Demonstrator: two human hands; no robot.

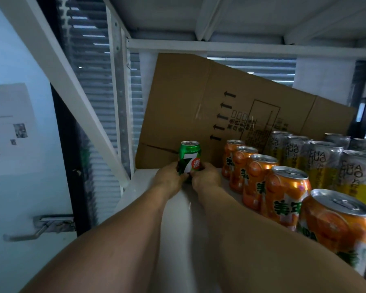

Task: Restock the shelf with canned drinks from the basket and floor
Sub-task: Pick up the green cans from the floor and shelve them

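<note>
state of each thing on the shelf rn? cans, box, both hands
green can: upright at the back of the shelf, sealed, held low down by both hands
left hand: fingers curled round the green can
right hand: fingers curled round the green can
orange cans: upright in a row, sealed
silver-and-yellow cans: upright in rows, sealed
cardboard box: flattened, tilted against the back
shelf: part filled

Dim storeroom behind a white metal rack
Slatted blinds [89, 85] cover the windows; a pale door [19, 187] with a lever handle [40, 226] stands left
</note>
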